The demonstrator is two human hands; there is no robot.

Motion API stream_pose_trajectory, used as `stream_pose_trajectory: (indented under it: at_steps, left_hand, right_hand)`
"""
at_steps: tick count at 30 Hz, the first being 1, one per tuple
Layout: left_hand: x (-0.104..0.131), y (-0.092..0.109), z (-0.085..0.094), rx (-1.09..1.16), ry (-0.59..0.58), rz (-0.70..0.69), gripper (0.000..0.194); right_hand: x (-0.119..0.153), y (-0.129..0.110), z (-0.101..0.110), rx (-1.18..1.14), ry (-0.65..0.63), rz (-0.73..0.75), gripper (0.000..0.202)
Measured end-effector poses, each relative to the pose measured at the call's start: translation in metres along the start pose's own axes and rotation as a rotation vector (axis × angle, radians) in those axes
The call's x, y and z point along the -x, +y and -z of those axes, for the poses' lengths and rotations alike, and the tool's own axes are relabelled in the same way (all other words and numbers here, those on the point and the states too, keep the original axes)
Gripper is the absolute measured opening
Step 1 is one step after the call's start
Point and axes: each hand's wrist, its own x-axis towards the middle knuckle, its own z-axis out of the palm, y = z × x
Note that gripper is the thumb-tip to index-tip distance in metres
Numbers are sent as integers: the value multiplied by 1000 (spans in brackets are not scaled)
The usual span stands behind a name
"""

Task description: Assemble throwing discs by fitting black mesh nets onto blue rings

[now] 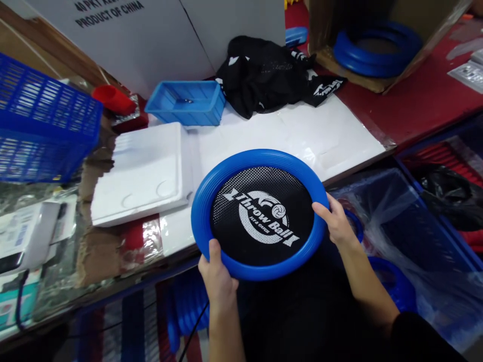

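Head view: the blue-rimmed mesh disc [260,216] is held, printed face up, over the near edge of the worktop [411,113]. Its rim is grasped from opposite sides: at the near left by the left hand [219,279], thumb on top, and at the right by the right hand [337,221], wrist angled inward.

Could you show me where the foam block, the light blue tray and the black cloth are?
Foam block [145,168]: head view, on its white top face.
Light blue tray [199,113]: head view, on its front wall.
Black cloth [256,83]: head view, middle of the crumpled fabric.
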Motion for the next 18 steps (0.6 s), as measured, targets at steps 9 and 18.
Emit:
stream_pose_trajectory:
  at_steps: [9,18]
  left_hand:
    - [6,2,-6,-23,-7,-25,65]
    - [11,9,-6,-12,-65,13,64]
  right_hand:
    - [3,1,-15,-176,100,-135,42]
    - [-1,-21,-16,-166,77,-179,57]
